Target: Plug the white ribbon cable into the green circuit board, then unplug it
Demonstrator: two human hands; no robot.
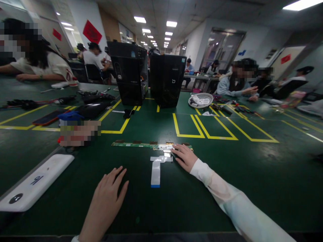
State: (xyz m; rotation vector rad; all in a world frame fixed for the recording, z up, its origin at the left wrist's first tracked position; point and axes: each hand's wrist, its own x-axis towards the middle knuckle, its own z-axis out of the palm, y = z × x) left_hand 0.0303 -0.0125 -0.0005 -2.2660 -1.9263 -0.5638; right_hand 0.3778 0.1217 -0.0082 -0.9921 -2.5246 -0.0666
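The left hand [111, 188] is empty, fingers parted; the right hand [185, 156], loosely open, touches the circuit board [133, 145] on the green surface [252, 168], by the ribbon cable [155, 173]. Light pressure should suit.

On the desk [186, 215], a circuit strip [138, 145] lies before two computer towers [168, 80] and behind a ribbon cable [155, 173]; a basket [210, 98] sits right of the towers, a device [47, 174] left of the cable.
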